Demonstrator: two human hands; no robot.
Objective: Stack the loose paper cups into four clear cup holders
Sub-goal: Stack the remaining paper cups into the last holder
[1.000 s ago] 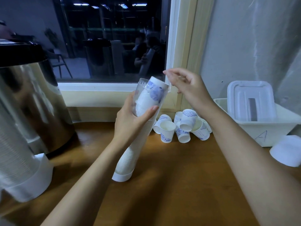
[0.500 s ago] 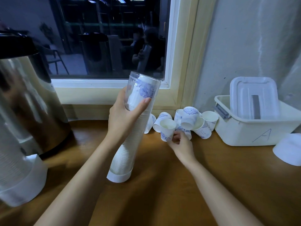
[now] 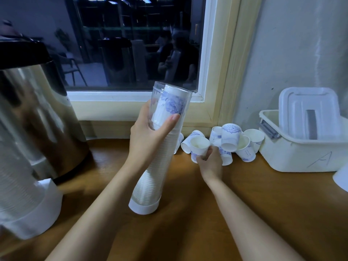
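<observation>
— Where do the hands stand?

— The left hand [image 3: 148, 134] is wrapped round the upper part of the clear cup holder [image 3: 156, 176], thumb on the near side. The holder leans towards the window, its white cap [image 3: 145, 205] down on the tabletop [image 3: 188, 213]. The right hand [image 3: 211, 164] pinches one paper cup [image 3: 199, 147] at the near edge of the loose cups [image 3: 231, 136] heaped against the wall. I cannot tell whether that cup has left the tabletop, because the fingers cover its foot.

— What could go wrong?

— Three things, I judge. The heap is propped up on itself: one cup sits upside down on its neighbours, so drawing one out from the front may set others rolling towards the white bin [image 3: 293, 157]. The cups are thin, soft-walled paper. A hard pinch would dent one, and a dented cup nests badly. And the holder is a smooth, rigid plastic tube, gripped high and tilted, so on this glossy wood its foot could skid.

— Is there room left in the tube?

— Little. The stack [image 3: 150, 185] of ribbed white rims fills it, and the top cup [image 3: 172, 105], printed with a blue flower, sits close under the open mouth. One more may stand proud of the rim.

— Anything else nearby?

— A rounded steel urn [image 3: 37, 110] at the left, with another filled holder [image 3: 20, 185] in front of it.
</observation>
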